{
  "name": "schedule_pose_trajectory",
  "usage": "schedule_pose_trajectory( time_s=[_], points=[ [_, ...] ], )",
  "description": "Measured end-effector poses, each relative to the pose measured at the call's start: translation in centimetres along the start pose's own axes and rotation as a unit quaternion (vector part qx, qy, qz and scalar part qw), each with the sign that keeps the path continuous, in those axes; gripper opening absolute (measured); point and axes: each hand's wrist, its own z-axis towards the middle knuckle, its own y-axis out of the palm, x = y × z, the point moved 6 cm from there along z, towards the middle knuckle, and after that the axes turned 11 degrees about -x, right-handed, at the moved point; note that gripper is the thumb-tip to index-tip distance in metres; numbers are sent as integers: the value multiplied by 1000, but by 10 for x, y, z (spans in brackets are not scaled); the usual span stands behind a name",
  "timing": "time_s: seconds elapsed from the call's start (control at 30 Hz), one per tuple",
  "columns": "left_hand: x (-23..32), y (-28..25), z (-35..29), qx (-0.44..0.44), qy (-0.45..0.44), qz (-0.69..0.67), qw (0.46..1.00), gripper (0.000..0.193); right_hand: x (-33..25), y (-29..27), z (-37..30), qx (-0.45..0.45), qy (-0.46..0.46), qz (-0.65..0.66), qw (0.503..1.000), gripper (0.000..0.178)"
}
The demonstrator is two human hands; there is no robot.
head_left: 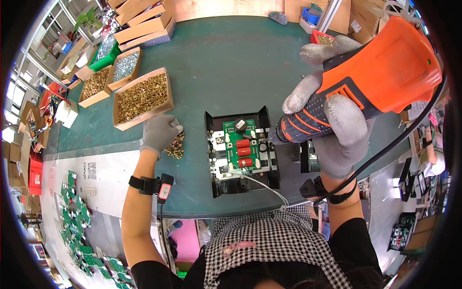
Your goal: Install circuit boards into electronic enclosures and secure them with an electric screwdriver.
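"How are the fingers of the left hand point(160, 132) set?"

"Curled down at a small pile of brass-coloured fasteners point(175, 148), left of the black housing point(231, 187). Whether they've pinched one, I can't tell."

"And those of the right hand point(342, 120)?"

"Wrapped round an orange-and-black power drill point(385, 67), on the housing's right. Its nose points left, reaching over the housing's right edge; I can't make out whether the tip touches anything."

"Start near the body, then."

"A checked apron point(269, 236), on the near side of the housing. A pale cable point(265, 187) runs out over the housing's near wall toward it."

"Inside the housing?"

"A green circuit board point(231, 149) carrying red cylinders point(244, 151) in a row, with a round black part point(240, 126) at its far end."

"Farther across the desk point(216, 62)?"

"Beyond the housing and to its left, a cardboard box point(144, 119) full of brass-coloured fasteners; past that, the same way from the housing, a box of silvery pieces point(126, 65). Far beyond the housing, to its right, a small red tray point(315, 37)."
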Motion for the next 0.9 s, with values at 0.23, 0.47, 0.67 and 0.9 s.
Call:
schedule_pose_trajectory(
  time_s=[0.23,0.47,0.67,0.9],
  points=[
    [69,-32,-44,-44,217,-350,910,18,0,-23,-16,-12,-49,126,991,59],
    [152,-48,-79,-107,349,-429,826,10,-52,-31,7,-160,-236,204,937,72],
    [173,-41,-84,-148,357,-434,814,13,-58,-55,3,-199,-224,171,939,70],
    [212,-38,-76,-180,379,-434,797,12,-62,-80,-1,-235,-252,117,931,69]
  ],
)
